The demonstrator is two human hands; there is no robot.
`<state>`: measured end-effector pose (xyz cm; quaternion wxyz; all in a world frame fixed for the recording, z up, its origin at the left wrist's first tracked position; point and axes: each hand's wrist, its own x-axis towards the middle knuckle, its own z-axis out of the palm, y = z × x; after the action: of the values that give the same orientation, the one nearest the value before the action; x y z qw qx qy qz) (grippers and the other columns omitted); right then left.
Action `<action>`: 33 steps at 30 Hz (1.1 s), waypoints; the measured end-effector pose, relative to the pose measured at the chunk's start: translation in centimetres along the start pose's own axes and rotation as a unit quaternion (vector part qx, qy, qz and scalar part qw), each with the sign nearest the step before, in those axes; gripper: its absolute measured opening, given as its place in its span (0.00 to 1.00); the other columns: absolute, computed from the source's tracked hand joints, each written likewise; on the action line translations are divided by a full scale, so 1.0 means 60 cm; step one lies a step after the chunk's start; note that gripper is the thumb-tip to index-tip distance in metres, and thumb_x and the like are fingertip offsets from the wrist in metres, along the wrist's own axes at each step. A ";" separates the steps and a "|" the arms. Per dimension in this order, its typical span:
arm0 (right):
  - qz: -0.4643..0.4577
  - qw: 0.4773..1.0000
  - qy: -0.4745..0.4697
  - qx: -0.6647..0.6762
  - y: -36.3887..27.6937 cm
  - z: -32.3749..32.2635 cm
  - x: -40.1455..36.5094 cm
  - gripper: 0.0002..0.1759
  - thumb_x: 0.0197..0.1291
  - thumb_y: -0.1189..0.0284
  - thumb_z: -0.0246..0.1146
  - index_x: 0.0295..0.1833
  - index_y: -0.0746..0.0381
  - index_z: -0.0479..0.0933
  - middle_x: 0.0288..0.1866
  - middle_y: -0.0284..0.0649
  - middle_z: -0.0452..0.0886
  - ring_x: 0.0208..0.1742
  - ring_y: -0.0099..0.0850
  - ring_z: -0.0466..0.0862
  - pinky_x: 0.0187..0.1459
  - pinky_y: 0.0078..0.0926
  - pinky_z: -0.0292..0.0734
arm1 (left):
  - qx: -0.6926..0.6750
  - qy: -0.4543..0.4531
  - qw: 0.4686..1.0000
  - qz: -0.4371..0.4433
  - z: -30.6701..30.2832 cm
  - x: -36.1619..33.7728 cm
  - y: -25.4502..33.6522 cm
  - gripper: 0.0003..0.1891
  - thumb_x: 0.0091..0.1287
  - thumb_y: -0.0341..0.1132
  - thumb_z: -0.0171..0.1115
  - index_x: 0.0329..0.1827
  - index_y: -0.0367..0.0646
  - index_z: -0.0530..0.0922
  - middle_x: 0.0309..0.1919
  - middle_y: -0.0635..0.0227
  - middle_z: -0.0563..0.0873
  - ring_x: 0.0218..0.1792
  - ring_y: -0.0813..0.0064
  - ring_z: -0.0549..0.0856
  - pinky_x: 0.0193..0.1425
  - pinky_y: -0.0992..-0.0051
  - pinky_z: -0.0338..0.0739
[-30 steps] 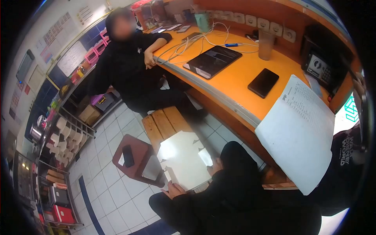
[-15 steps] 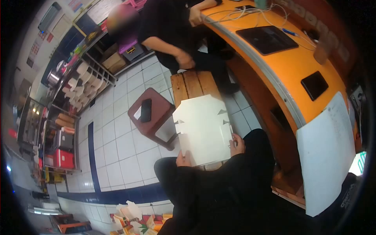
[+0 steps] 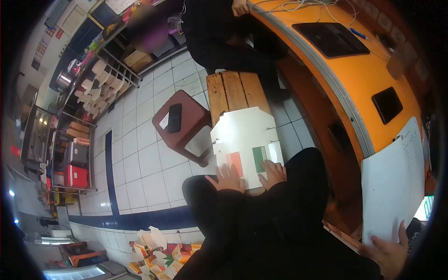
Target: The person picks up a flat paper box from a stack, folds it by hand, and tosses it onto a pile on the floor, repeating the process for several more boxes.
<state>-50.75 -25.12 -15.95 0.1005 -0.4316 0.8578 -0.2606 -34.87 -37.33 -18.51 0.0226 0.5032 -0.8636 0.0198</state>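
A white die-cut cardboard box blank (image 3: 243, 126) lies on the wooden bench in front of me. Its near part shows a red printed panel (image 3: 235, 162) on the left and a green printed panel (image 3: 259, 157) on the right. My left hand (image 3: 228, 179) rests on the near left part by the red panel, fingers spread. On the near right part, beside the green panel, my right hand (image 3: 274, 174) lies with its fingers apart. Neither hand grips anything.
A wooden bench (image 3: 237, 90) supports the cardboard. Left of it, a phone (image 3: 174, 118) lies on a maroon stool (image 3: 189, 133). A person (image 3: 214, 42) sits opposite. An orange counter (image 3: 326, 70) runs along the right. Another person's hand (image 3: 389, 256) touches a white board (image 3: 392, 186). Printed cartons (image 3: 163, 256) lie low left.
My hands have moved from the blank's side edges onto its near part, where red and green panels now show. The opposite person's arm has drawn back. Another hand has appeared at lower right.
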 end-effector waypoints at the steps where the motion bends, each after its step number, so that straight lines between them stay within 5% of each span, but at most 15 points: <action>1: 0.017 1.000 0.019 0.001 -0.007 -0.030 -0.017 0.28 0.60 0.64 0.65 0.66 0.58 0.71 0.63 0.45 0.74 0.64 0.41 0.74 0.64 0.39 0.69 | 0.027 0.055 0.998 0.003 -0.010 0.005 0.004 0.29 0.61 0.46 0.61 0.65 0.45 0.74 0.63 0.54 0.74 0.64 0.52 0.71 0.65 0.39 0.61; 2: 0.032 0.999 0.031 -0.005 -0.013 -0.055 -0.033 0.28 0.60 0.64 0.65 0.66 0.58 0.71 0.62 0.45 0.74 0.64 0.41 0.74 0.64 0.39 0.69 | 0.027 0.056 0.998 0.007 -0.002 0.015 0.008 0.29 0.61 0.46 0.61 0.65 0.45 0.74 0.63 0.54 0.74 0.64 0.52 0.71 0.65 0.39 0.61; 4: 0.050 0.998 0.040 -0.008 -0.011 -0.094 -0.061 0.28 0.60 0.65 0.65 0.66 0.58 0.71 0.61 0.45 0.74 0.63 0.42 0.74 0.64 0.40 0.68 | -0.235 0.132 0.963 0.018 0.033 0.034 0.020 0.23 0.63 0.43 0.62 0.60 0.41 0.77 0.55 0.52 0.79 0.54 0.51 0.79 0.59 0.48 0.70; 8: 0.030 0.999 0.033 -0.011 -0.031 -0.078 -0.054 0.27 0.60 0.68 0.64 0.65 0.58 0.71 0.60 0.45 0.74 0.62 0.42 0.74 0.64 0.43 0.68 | -0.551 -0.071 0.823 -0.117 0.179 0.087 0.072 0.21 0.66 0.43 0.65 0.51 0.33 0.81 0.36 0.55 0.88 0.36 0.68 0.86 0.41 0.71 0.81; 10: -0.009 0.999 0.045 -0.024 -0.023 -0.023 -0.019 0.27 0.60 0.69 0.64 0.65 0.58 0.71 0.59 0.46 0.74 0.62 0.42 0.74 0.64 0.44 0.67 | -0.537 -0.135 0.825 -0.115 0.160 0.107 0.075 0.17 0.65 0.39 0.65 0.47 0.33 0.83 0.33 0.60 0.88 0.35 0.75 0.85 0.40 0.74 0.80; 14: 0.023 0.989 0.140 0.034 0.048 0.095 0.048 0.29 0.55 0.67 0.67 0.63 0.57 0.71 0.56 0.47 0.76 0.59 0.43 0.75 0.62 0.47 0.66 | -0.558 -0.070 0.818 -0.122 0.216 0.120 0.076 0.13 0.64 0.37 0.65 0.44 0.34 0.84 0.31 0.62 0.88 0.33 0.77 0.85 0.38 0.76 0.79; 17: 0.188 0.973 0.030 0.132 0.054 0.080 0.029 0.24 0.54 0.68 0.67 0.57 0.60 0.72 0.46 0.46 0.82 0.47 0.46 0.82 0.52 0.45 0.74 | -0.616 -0.052 0.765 -0.180 0.204 0.116 0.071 0.12 0.64 0.36 0.65 0.43 0.35 0.84 0.30 0.63 0.88 0.30 0.77 0.84 0.37 0.76 0.79; 20: 0.168 0.965 0.004 0.202 0.080 0.095 0.007 0.21 0.58 0.66 0.67 0.53 0.64 0.73 0.39 0.49 0.85 0.38 0.43 0.86 0.43 0.39 0.79 | -0.651 -0.036 0.736 -0.184 0.224 0.119 0.076 0.13 0.66 0.37 0.63 0.42 0.35 0.84 0.29 0.64 0.87 0.29 0.77 0.83 0.37 0.76 0.78; 23: 0.120 0.978 0.033 0.165 0.081 0.054 -0.034 0.17 0.64 0.67 0.61 0.54 0.66 0.75 0.43 0.50 0.84 0.41 0.43 0.86 0.46 0.36 0.80 | -0.532 0.024 0.846 -0.008 0.246 0.108 0.084 0.11 0.61 0.35 0.59 0.39 0.38 0.84 0.38 0.57 0.87 0.41 0.65 0.85 0.45 0.68 0.80; 24: 0.078 0.982 0.029 0.167 0.079 0.057 -0.031 0.16 0.66 0.68 0.59 0.54 0.66 0.76 0.44 0.50 0.84 0.43 0.42 0.85 0.47 0.35 0.80 | -0.344 -0.036 0.932 0.110 0.206 0.113 0.092 0.10 0.58 0.33 0.57 0.37 0.40 0.84 0.42 0.56 0.86 0.47 0.59 0.84 0.51 0.64 0.80; 25: 0.028 0.984 0.017 0.173 0.077 0.072 -0.023 0.16 0.68 0.68 0.58 0.54 0.67 0.77 0.45 0.50 0.83 0.44 0.42 0.85 0.49 0.33 0.80 | -0.181 -0.071 0.976 0.098 0.205 0.107 0.122 0.10 0.60 0.33 0.54 0.37 0.41 0.84 0.42 0.55 0.86 0.48 0.58 0.84 0.51 0.62 0.80; 26: -0.023 0.983 0.005 0.182 0.079 0.099 -0.009 0.15 0.70 0.69 0.56 0.54 0.68 0.78 0.46 0.50 0.83 0.45 0.42 0.85 0.50 0.32 0.80 | -0.420 0.037 0.903 0.081 0.277 0.097 0.136 0.11 0.60 0.32 0.55 0.41 0.39 0.83 0.40 0.50 0.85 0.46 0.55 0.85 0.49 0.59 0.81; 27: -0.079 0.983 0.034 0.159 0.105 0.136 0.002 0.13 0.68 0.70 0.57 0.51 0.66 0.79 0.46 0.50 0.82 0.45 0.44 0.85 0.47 0.35 0.80 | -0.484 0.030 0.874 0.038 0.258 0.080 0.148 0.12 0.60 0.32 0.55 0.42 0.39 0.83 0.40 0.50 0.85 0.46 0.55 0.85 0.49 0.59 0.81; 29: -0.129 0.980 0.051 0.141 0.098 0.127 0.001 0.14 0.69 0.66 0.59 0.51 0.63 0.80 0.46 0.47 0.83 0.44 0.44 0.84 0.45 0.37 0.80 | -0.549 -0.011 0.835 -0.037 0.212 0.061 0.161 0.12 0.59 0.31 0.56 0.42 0.39 0.82 0.40 0.49 0.85 0.45 0.55 0.85 0.49 0.59 0.81; 33: -0.028 0.993 -0.011 0.114 0.090 0.135 0.015 0.16 0.70 0.60 0.59 0.55 0.59 0.80 0.46 0.44 0.84 0.43 0.40 0.85 0.43 0.36 0.81 | -0.601 -0.054 0.794 -0.072 0.167 0.046 0.160 0.13 0.58 0.30 0.57 0.44 0.38 0.81 0.40 0.49 0.85 0.44 0.54 0.85 0.50 0.59 0.80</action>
<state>-51.82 -26.10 -25.63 0.1505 -0.4441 0.8089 -0.3546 -44.77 -35.58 -28.48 0.2754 0.4494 -0.6623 -0.5326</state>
